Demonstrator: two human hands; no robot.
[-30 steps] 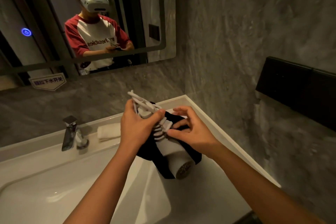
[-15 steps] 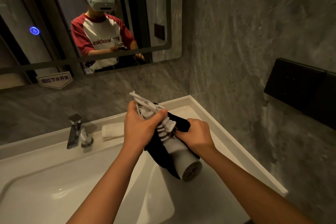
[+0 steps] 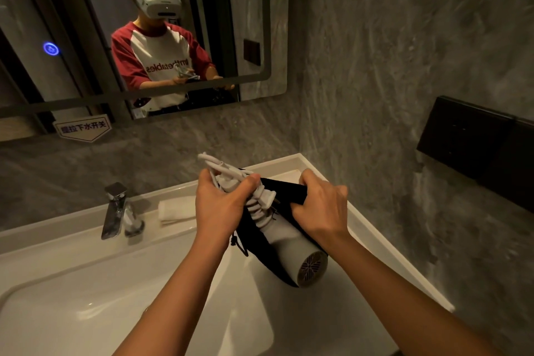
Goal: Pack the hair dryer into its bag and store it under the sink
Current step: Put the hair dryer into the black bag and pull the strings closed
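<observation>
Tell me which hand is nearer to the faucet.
The left hand. It grips the bundled cord of the hair dryer, just right of the faucet in the view. The right hand holds the black bag farther right, beyond the dryer.

A bathroom, dimly lit. A white sink fills the near left, its chrome tap at the far rim with a folded white towel just to the right of it. Above hangs a wall mirror with a glowing blue touch button and a small sign at its lower edge. Grey marble-look walls meet in the corner, and a black panel is mounted on the right wall.
</observation>
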